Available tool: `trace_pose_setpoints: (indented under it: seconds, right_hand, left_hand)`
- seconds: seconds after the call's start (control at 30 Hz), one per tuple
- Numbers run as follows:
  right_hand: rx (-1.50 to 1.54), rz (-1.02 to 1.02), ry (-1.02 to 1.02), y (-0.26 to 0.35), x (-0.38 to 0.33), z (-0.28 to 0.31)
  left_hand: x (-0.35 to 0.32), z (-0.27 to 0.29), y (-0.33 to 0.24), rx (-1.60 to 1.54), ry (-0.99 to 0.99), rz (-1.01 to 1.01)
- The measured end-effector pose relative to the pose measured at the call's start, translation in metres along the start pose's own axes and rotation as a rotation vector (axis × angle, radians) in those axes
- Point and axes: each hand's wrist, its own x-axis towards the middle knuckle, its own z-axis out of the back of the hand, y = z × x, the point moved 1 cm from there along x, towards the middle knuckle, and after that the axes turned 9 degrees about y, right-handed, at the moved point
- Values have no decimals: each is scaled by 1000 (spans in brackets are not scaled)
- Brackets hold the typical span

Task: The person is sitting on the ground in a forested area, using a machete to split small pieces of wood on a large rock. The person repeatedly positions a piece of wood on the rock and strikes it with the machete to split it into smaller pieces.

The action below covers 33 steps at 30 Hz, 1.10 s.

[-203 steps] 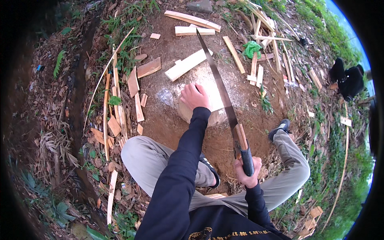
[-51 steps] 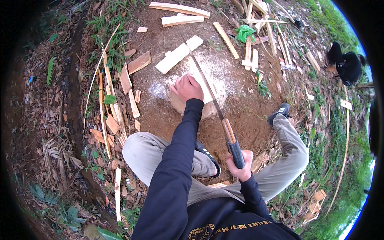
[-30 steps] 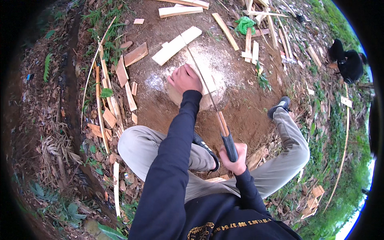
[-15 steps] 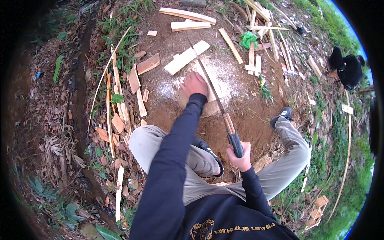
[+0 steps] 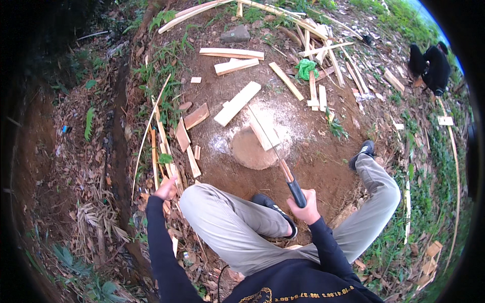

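Note:
My right hand (image 5: 305, 207) is closed round the black grip of a machete (image 5: 297, 189), whose long thin blade points away from me over a round wooden stump (image 5: 250, 154). A short pale wood block (image 5: 264, 135) lies on the stump, with the blade passing over or along its right side. My left hand (image 5: 166, 189) is off to the left, beside my knee, over wood strips on the ground. Its fingers look stretched out and nothing shows in them. Just beyond the stump lies a pale board (image 5: 237, 104).
Pale sawdust (image 5: 285, 118) surrounds the stump. Wood strips (image 5: 162, 139) and brown offcuts (image 5: 196, 117) lie at left. A wood pile (image 5: 323, 43) with a green plastic bag (image 5: 305, 69) is at far right. Someone in dark clothes (image 5: 435, 70) sits beyond. My shoes (image 5: 275, 214) flank the stump's near side.
My left hand has left the stump and moved left and toward me, to the strips by my knee. My right hand still holds the machete. The view has shifted, showing more ground ahead.

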Motion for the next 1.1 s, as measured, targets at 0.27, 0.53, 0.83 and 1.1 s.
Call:
trace_pose_setpoints:
  seconds: [0.27,0.53,0.83,1.1]
  right_hand:
    - [17,-2,34,-2,1,-3]
    - [-52,-6,26,-12,-2,5]
    - [-4,22,62,-5,3,-4]
    - [0,26,52,0,3,3]
  left_hand:
    - [-77,-60,22,-1226,501,-384]
    - [-51,-111,-149,427,-863,-626]
    - [123,-310,-172,-116,-764,-420]
    - [124,-320,-190,161,-920,-541]
